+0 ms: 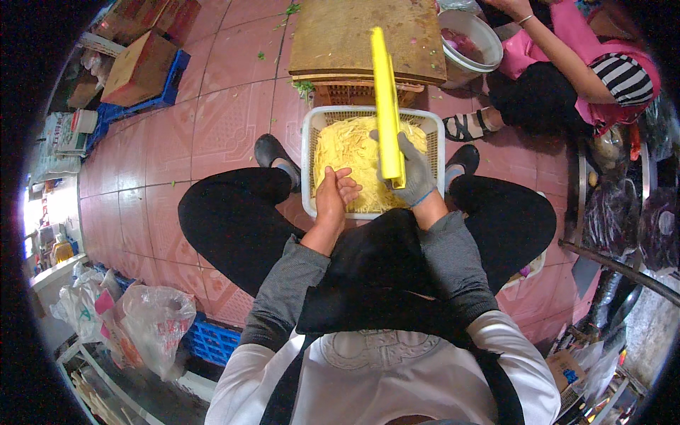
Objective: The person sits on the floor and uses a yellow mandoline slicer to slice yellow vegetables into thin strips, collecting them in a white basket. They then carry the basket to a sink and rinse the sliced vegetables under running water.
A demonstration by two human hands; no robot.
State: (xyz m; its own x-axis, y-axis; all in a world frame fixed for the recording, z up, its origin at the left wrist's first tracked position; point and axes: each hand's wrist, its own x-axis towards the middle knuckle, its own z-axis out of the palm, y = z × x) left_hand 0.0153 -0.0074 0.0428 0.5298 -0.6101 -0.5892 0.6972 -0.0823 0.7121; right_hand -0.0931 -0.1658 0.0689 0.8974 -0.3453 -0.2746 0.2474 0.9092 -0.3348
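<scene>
My right hand [411,172], in a grey work glove, grips a long yellow tool [387,111], seen nearly edge-on; its exact kind cannot be told. The tool stands out over a white plastic basket [306,159] on the floor between my feet. Pale yellow shredded food [345,146], in thin strips, fills much of the basket. Bare, my left hand [337,194] is over the basket's near left part, palm turned inward, fingers apart and slightly curled, holding nothing.
Beyond the basket is a wooden board [340,42] on an orange crate [361,94]. A white bucket [486,56] stands right of it, near a seated person [563,85]. Cardboard boxes [138,69] on blue crates are at left; plastic bags [154,324] lie lower left. A metal bar [621,268] is at right.
</scene>
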